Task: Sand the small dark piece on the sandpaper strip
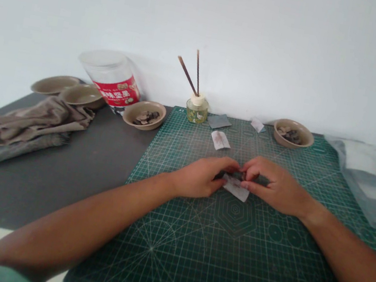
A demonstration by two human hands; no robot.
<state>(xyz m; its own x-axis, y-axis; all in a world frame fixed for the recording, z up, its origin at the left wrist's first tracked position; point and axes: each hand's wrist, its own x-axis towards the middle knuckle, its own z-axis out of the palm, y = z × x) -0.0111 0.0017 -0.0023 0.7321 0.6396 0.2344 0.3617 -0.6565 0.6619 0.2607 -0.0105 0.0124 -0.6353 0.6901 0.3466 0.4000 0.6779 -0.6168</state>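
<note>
Over the green cutting mat, my left hand (203, 176) and my right hand (272, 185) meet, fingers bent and pinched together. Between their fingertips is a small dark brown piece (243, 175), mostly covered by the fingers, so its kind does not show clearly. Just below it, a pale, brown-smudged piece of sandpaper (236, 189) lies under the fingertips of both hands. Behind the hands are a curled piece of sandpaper (220, 140) with its pale back up and a flat grey sandpaper sheet (219, 121).
The cutting mat (172, 234) covers the dark table (95, 178). Bowls of brown pieces stand left (128, 112) and right (308, 142). A reed diffuser (196, 111), a red-labelled plastic jar (113, 87), brown cloth (40, 121), empty bowls (55, 84) and a clear plastic bag (365, 199) lie around.
</note>
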